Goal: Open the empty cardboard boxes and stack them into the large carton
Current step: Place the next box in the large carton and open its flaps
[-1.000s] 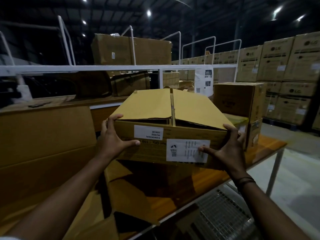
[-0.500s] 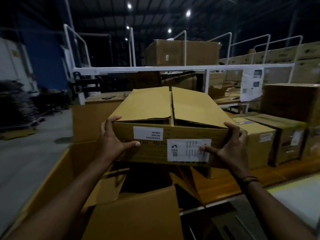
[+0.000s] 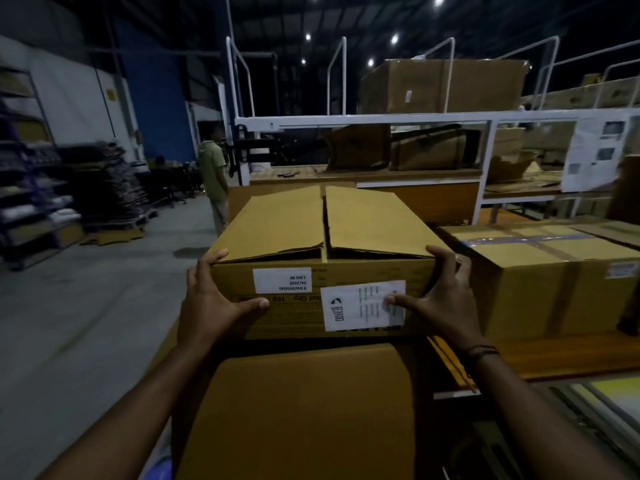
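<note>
Two bare forearms show in the lower half of the view, the left one at 7 o'clock and the right one at 5 o'clock, both uncovered as far as the edge. Around the right wrist sits a thin dark band [image 3: 483,351] of several narrow cords lying close together, just behind the right hand [image 3: 446,303]. The left hand [image 3: 207,306] and its wrist are bare. Both thumbnails are short.

Cardboard box [image 3: 287,223]: interior hidden under loosely shut flaps, underside hidden behind large carton [image 3: 311,410] flap. Carton interior out of sight, its lower part cut by bottom edge. Forearms cut by bottom edge too. Small print on white label [image 3: 363,304] too small to read. Shelves [image 3: 34,188] at left blurred. Taped box [image 3: 554,271] cut by right edge.
</note>
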The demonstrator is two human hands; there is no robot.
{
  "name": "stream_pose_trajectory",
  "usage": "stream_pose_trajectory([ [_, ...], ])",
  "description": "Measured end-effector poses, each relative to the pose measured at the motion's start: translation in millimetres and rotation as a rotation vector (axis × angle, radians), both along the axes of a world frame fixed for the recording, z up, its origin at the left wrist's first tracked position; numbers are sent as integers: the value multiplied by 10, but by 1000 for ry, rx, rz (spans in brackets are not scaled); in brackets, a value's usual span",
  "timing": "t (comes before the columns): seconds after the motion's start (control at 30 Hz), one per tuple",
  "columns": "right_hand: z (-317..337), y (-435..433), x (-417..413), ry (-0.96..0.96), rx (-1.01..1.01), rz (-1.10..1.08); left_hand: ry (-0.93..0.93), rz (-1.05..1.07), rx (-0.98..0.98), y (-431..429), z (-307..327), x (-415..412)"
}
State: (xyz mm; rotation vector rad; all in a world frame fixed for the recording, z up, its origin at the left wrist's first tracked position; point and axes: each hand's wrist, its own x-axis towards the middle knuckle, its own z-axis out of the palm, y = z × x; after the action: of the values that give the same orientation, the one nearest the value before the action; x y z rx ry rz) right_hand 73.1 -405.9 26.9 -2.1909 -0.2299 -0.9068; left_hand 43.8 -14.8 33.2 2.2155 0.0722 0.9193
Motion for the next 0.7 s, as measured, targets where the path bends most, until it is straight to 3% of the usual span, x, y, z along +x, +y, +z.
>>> stream_pose_trajectory([
  [0.37,-202,451,111,137,-115,53,68,89,-82,345,-454,-297],
  [0.53,-679,516,24,256,-106,14,166,163,243,354,-559,-179],
  [0.7,-721,479,6,92,-233,-146,322,149,430,10,-615,-93],
])
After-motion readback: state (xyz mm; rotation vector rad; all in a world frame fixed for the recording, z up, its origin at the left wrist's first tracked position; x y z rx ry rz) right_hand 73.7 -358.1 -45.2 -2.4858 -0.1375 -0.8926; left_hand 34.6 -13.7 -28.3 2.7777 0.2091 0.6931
